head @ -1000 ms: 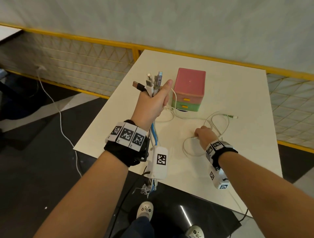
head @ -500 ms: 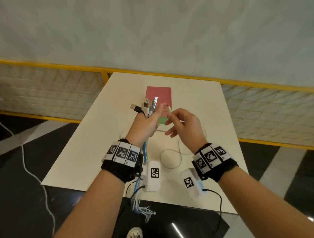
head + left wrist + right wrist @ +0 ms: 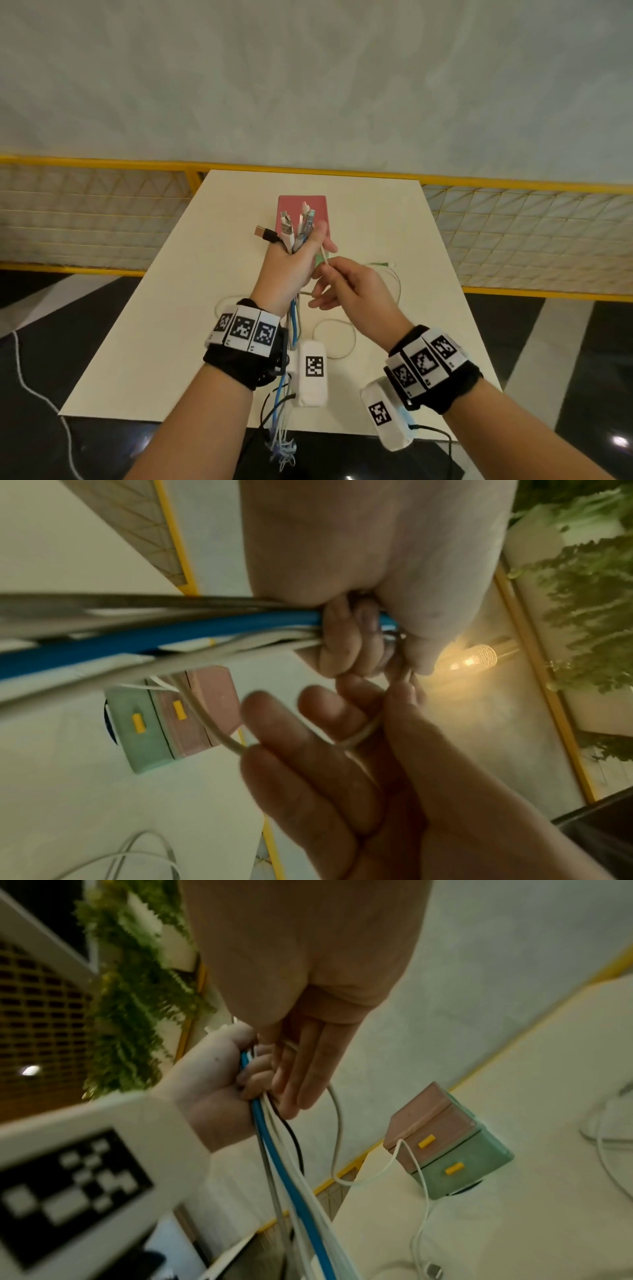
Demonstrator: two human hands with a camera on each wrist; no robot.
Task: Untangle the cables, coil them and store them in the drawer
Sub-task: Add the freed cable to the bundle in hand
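L hand (image 3: 291,270) grip clenches cable bundle (image 3: 294,229), approx 5 plugs up, above bench (image 3: 171,325). R hand (image 3: 356,298) pinches 1 white cable (image 3: 323,257). 2-drawer box (image 3: 448,1139) behind, both shut.

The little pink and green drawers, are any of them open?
No, both the pink drawer and the green drawer sit flush and closed.

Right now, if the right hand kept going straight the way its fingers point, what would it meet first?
Most likely the left hand gripping the cable bundle; the right hand, pinching a white cable, is almost touching it.
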